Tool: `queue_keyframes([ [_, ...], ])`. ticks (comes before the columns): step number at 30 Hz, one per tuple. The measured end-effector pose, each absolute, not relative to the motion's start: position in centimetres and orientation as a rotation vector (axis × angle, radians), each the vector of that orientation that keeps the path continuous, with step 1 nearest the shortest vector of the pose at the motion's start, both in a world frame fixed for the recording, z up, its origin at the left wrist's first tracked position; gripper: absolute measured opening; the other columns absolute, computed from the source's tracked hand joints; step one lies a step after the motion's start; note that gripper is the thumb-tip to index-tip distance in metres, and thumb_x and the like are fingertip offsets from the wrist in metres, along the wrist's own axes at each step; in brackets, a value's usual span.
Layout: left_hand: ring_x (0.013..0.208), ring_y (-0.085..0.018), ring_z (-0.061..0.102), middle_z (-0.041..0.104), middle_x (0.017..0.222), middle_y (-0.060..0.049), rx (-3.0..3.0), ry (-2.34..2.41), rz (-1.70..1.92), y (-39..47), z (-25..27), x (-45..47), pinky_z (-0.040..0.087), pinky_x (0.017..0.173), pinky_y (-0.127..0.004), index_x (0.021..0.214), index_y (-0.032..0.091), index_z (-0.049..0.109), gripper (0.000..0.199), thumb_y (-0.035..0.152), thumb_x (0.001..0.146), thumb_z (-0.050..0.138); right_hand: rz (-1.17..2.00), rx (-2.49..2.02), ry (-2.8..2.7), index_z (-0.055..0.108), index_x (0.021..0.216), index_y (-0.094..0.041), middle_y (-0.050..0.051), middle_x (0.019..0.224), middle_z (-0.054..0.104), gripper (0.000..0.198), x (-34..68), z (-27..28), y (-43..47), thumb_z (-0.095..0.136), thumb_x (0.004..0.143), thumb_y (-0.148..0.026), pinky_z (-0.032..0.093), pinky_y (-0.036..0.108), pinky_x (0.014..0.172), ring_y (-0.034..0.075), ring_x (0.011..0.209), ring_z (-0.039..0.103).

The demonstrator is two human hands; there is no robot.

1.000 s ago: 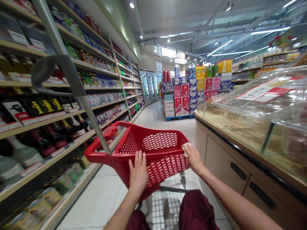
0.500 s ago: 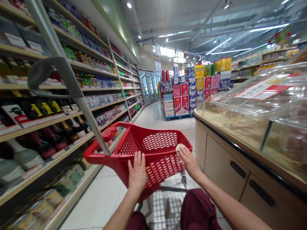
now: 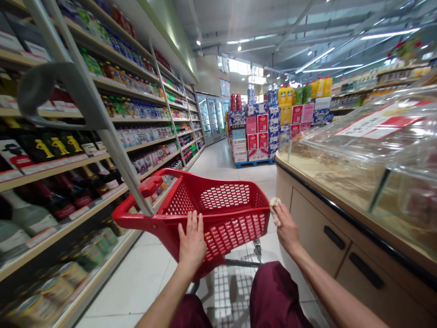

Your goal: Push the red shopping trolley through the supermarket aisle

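Observation:
A red plastic shopping basket on wheels [image 3: 218, 221] stands in front of me, with a grey metal bar and looped handle [image 3: 73, 98] rising at its left. My left hand [image 3: 191, 239] rests on the near side of the basket just under the rim, fingers stretched out and holding nothing. My right hand [image 3: 287, 225] is at the basket's right end, closed on a pale, crumpled cloth [image 3: 275, 212]. The cloth is beside the basket's right corner; whether it touches the plastic I cannot tell. The basket's floor is hidden by its near wall.
Shelves of bottles and cans [image 3: 102, 155] run along the left. To the right is a wooden counter [image 3: 314, 228] with clear plastic covers [image 3: 375, 123]. Stacked boxes on a blue pallet [image 3: 254, 162] stand ahead on the tiled floor. Glass-door fridges [image 3: 211, 116] are farther back.
My right hand has moved the cloth from the near side of the basket's rim out past its right corner. My left hand stays on the basket's side.

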State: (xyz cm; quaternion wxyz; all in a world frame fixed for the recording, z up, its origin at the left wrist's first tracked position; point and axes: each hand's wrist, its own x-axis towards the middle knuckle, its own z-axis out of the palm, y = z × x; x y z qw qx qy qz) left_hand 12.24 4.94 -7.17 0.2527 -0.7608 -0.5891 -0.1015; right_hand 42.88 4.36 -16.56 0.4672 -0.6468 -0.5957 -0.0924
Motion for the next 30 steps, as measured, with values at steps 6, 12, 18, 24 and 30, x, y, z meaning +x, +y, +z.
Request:
queue_keyframes([
  [6, 0.131, -0.027, 0.010, 0.020, 0.141, -0.015, -2.077, -1.581, -0.270, 4.9, -7.1, 12.1, 0.018, 0.101, -0.052, 0.132, 0.010, 0.024, 0.066, 0.020, 0.069, 0.042, -0.033, -1.668, -1.649, 0.052, 0.117, -0.025, 0.003, 0.123, 0.051, 0.042, 41.9, -20.1, 3.2, 0.032, 0.080, -0.017, 0.044, 0.034, 0.088, 0.019, 0.111, 0.048],
  [12, 0.131, -0.027, 0.008, 0.018, 0.142, -0.015, -2.070, -1.588, -0.271, 4.9, -7.1, 12.2, 0.017, 0.101, -0.053, 0.132, 0.009, 0.022, 0.067, 0.020, 0.069, 0.042, -0.265, -1.529, -1.523, 0.044, 0.125, -0.020, 0.005, 0.135, 0.036, 0.047, 42.0, -16.8, 3.5, 0.033, 0.079, -0.014, 0.032, 0.038, 0.100, 0.018, 0.124, 0.031],
  [18, 0.131, -0.026, 0.009, 0.019, 0.141, -0.014, -2.085, -1.589, -0.267, 4.8, -7.0, 12.2, 0.017, 0.102, -0.052, 0.132, 0.009, 0.023, 0.067, 0.017, 0.068, 0.041, -0.117, -1.660, -1.726, 0.056, 0.113, -0.021, 0.005, 0.124, 0.049, 0.044, 41.3, -20.4, 2.7, 0.033, 0.077, -0.009, 0.041, 0.036, 0.093, 0.019, 0.114, 0.045],
  [24, 0.131, -0.026, 0.008, 0.017, 0.142, -0.014, -2.085, -1.602, -0.277, 4.8, -7.0, 12.3, 0.016, 0.101, -0.052, 0.132, 0.008, 0.023, 0.067, 0.017, 0.068, 0.040, -0.332, -1.459, -1.648, 0.045, 0.123, -0.019, 0.007, 0.134, 0.037, 0.046, 41.1, -17.9, 3.3, 0.036, 0.079, -0.012, 0.032, 0.040, 0.100, 0.019, 0.124, 0.030],
  [30, 0.132, -0.025, 0.006, 0.017, 0.142, -0.013, -2.086, -1.574, -0.275, 4.9, -7.2, 12.0, 0.016, 0.102, -0.052, 0.133, 0.009, 0.020, 0.068, 0.016, 0.068, 0.039, -0.191, -1.547, -1.854, 0.055, 0.113, -0.020, 0.008, 0.123, 0.050, 0.042, 40.0, -20.2, 2.9, 0.037, 0.078, -0.007, 0.040, 0.038, 0.094, 0.019, 0.116, 0.043],
])
